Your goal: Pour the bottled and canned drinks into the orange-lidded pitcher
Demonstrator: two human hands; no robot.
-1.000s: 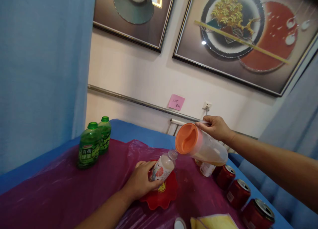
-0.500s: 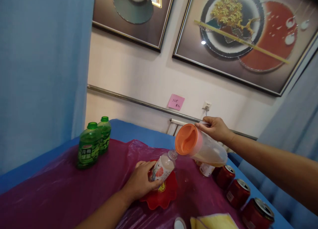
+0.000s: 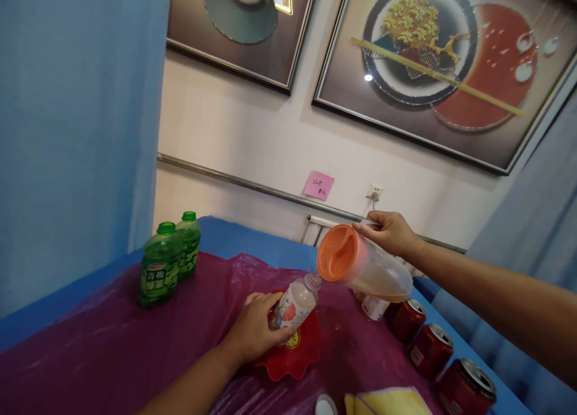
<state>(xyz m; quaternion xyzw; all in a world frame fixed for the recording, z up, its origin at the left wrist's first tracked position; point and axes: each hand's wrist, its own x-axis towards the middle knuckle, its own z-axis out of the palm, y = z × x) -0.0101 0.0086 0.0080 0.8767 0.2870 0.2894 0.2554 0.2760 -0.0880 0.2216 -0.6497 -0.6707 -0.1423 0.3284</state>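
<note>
My left hand (image 3: 259,328) is wrapped round a clear bottle (image 3: 295,307) with a fruit label, which leans to the right above a red scalloped dish (image 3: 302,355). The bottle's mouth is uncapped and cloudy liquid shows inside. My right hand (image 3: 392,232) grips the handle of a translucent pitcher (image 3: 378,274) with an orange lid (image 3: 338,253). The pitcher lies tilted, its lid end just beside the bottle's mouth, with pale yellow liquid along its lower side. Whether liquid is flowing between them is too small to tell.
Two green bottles (image 3: 160,268) stand at the left on the purple sheet (image 3: 180,343). Red cans (image 3: 430,350) line the right edge, near a labelled container (image 3: 374,307). A yellow cloth (image 3: 392,402) and a white cap (image 3: 325,405) lie at the front.
</note>
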